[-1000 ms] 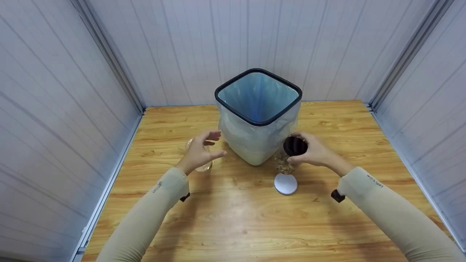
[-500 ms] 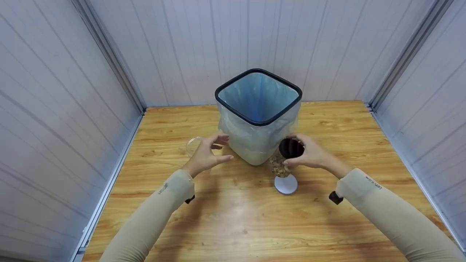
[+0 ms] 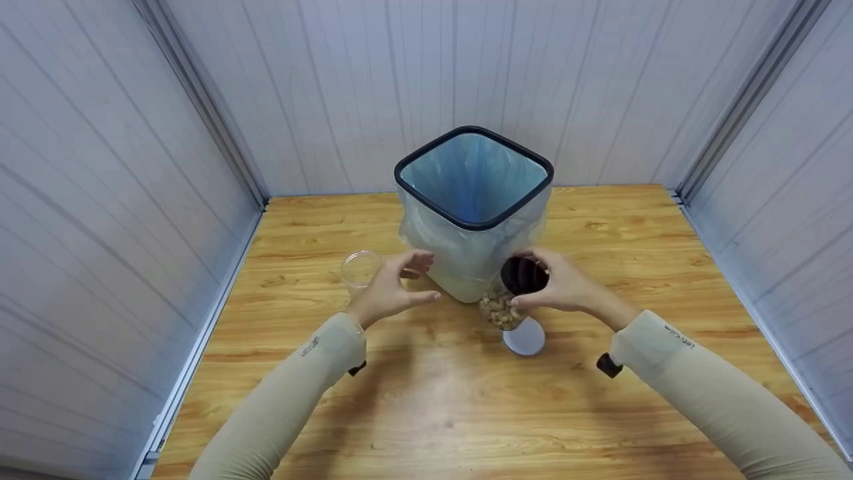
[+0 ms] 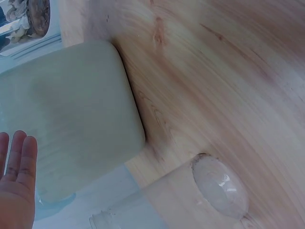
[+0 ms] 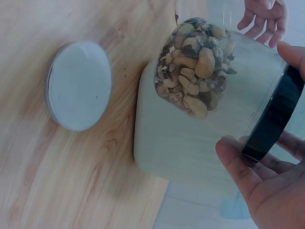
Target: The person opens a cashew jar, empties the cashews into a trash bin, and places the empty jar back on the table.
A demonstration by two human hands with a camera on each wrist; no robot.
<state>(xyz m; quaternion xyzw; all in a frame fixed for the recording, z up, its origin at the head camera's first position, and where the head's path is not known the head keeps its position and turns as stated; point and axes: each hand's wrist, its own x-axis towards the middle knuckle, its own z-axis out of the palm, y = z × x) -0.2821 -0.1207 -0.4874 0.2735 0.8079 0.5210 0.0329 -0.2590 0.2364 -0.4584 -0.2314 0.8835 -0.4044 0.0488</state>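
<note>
My right hand (image 3: 566, 283) holds a clear jar (image 3: 500, 308) by its black lid (image 3: 524, 275), with thumb and fingers round the lid's edge. Nuts (image 5: 193, 71) and small stone-like pieces fill the jar's lower part. It tilts with its base towards the middle, in front of the bin and partly over a flat, round white lid (image 3: 524, 337) on the table. My left hand (image 3: 390, 297) holds nothing; its fingers and thumb are spread apart. Behind that hand stands a clear, uncapped jar (image 4: 220, 186), partly hidden by it in the head view.
A square bin (image 3: 453, 257) with a black rim (image 3: 474, 227) and a pale liner stands at the back middle of the wooden table (image 3: 426, 413). Ribbed white panels (image 3: 320, 87) enclose the table at the back and both sides.
My right hand has carried the jar of nuts left and slightly towards me. My left hand has moved right, away from the clear jar, uncovering its rim.
</note>
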